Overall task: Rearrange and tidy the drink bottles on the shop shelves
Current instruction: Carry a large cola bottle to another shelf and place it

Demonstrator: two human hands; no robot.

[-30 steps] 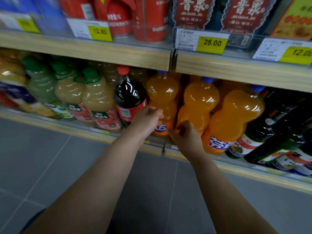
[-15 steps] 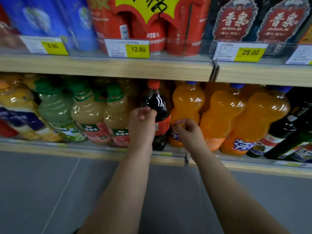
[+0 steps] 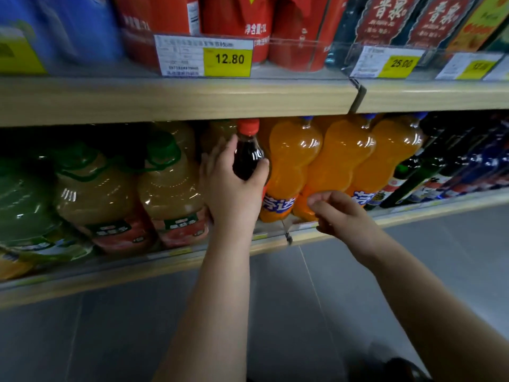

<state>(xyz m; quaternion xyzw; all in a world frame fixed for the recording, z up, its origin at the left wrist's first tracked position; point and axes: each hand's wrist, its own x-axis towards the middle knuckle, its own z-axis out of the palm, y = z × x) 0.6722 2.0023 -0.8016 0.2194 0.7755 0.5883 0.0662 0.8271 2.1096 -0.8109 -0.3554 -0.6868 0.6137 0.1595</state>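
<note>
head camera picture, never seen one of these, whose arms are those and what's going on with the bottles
There is no machine here. The two bare arms belong to a person wearing a wide-angle camera on the head, so this single view looks forward and down at a shop shelf, much as their own eyes would. The left hand grips a dark cola bottle with a red cap, held upright over the lower wooden shelf. The right hand has its fingers curled at the foot of the orange plastic soda bottles with blue caps; I cannot tell whether it touches them. Left of the cola stand pale juice jugs with green caps. The yellow price tag reading 12.80 sits on the shelf above.
</note>
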